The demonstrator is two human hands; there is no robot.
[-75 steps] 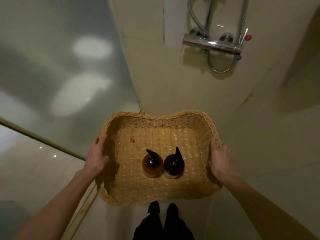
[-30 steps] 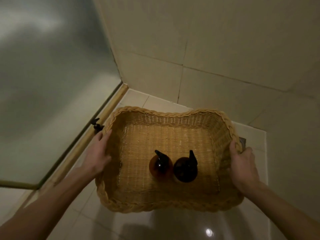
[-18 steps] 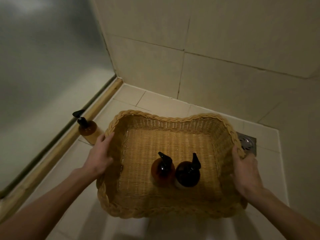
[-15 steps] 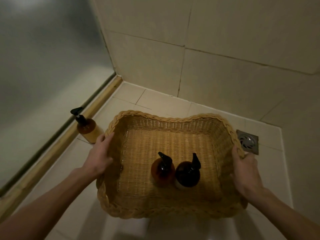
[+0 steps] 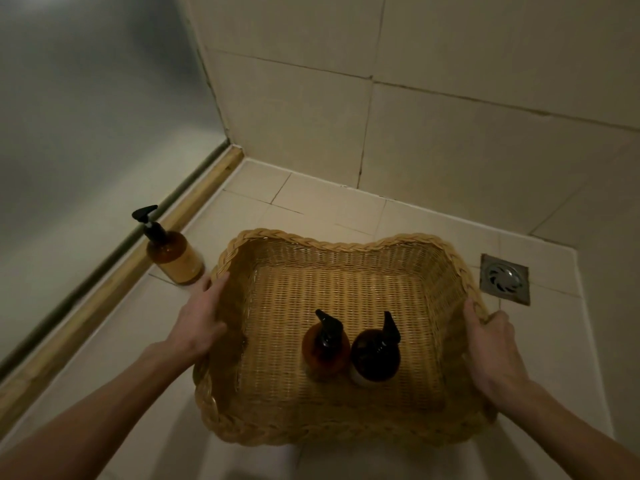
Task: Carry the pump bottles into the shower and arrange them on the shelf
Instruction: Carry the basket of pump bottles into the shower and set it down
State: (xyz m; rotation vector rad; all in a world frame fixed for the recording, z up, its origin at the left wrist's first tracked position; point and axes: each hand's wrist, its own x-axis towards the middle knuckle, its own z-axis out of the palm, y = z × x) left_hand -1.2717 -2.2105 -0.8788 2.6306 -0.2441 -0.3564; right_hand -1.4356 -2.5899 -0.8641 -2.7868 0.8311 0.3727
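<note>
A woven wicker basket [image 5: 346, 247] is low over the tiled shower floor. My left hand [image 5: 204, 320] grips its left wall and my right hand [image 5: 491, 344] grips its right wall. Two amber pump bottles stand upright side by side inside it: a lighter one [image 5: 325, 348] on the left and a darker one [image 5: 375, 358] on the right. A third amber pump bottle [image 5: 173, 254] with a black pump stands on the floor just left of the basket, by the door sill. No shelf is in sight.
A frosted glass panel [image 5: 86, 116] with a wooden sill [image 5: 114, 275] runs along the left. Tiled walls [image 5: 450, 116] close the back and right. A square metal floor drain [image 5: 504, 278] lies right of the basket.
The view has tilted down from the shower mixer to the floor. The basket has come lower with both hands on it, and the bottle on the floor and the drain have come into sight.
</note>
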